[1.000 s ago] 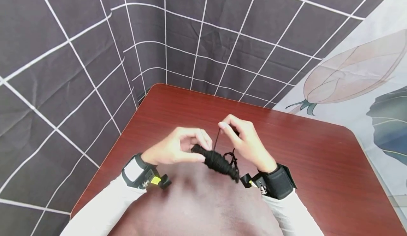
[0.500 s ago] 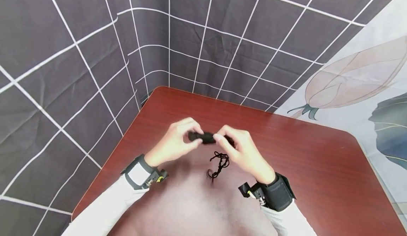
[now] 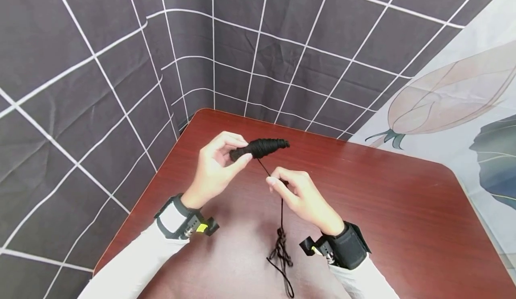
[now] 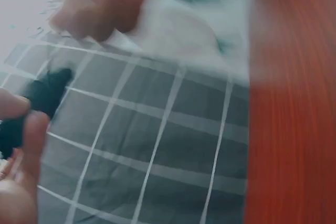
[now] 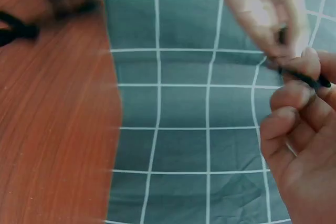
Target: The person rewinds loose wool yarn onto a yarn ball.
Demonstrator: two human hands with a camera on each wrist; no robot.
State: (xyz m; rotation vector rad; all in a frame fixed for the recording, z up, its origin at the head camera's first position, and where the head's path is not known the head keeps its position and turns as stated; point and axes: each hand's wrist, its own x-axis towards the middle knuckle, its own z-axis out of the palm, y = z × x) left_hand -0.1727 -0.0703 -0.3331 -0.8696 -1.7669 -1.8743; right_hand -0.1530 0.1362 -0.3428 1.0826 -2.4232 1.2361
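Observation:
A spindle-shaped bundle of wound black cord (image 3: 266, 147) points to the right above the table in the head view. My left hand (image 3: 215, 162) grips its left end between thumb and fingers. Below and to the right, my right hand (image 3: 298, 196) pinches the single strand that runs down from the bundle. From this hand the cord's loose, tangled tail (image 3: 281, 249) hangs toward the front of the table. In the left wrist view the bundle (image 4: 47, 95) is blurred, with the fingers around it. The right wrist view shows the right hand (image 5: 304, 124) with curled fingers on the strand.
The reddish-brown table (image 3: 383, 200) spreads beneath both hands. A dark grey cloth with white grid lines (image 3: 282, 44) hangs behind and to the left. At the right hangs a white cloth with a flower print (image 3: 435, 97). Each wrist wears a black strap with a small camera.
The bundle's free end has swung up to point right, and the left hand has risen. My right hand has come away from the bundle, drawing out a strand; the loose tail hangs lower.

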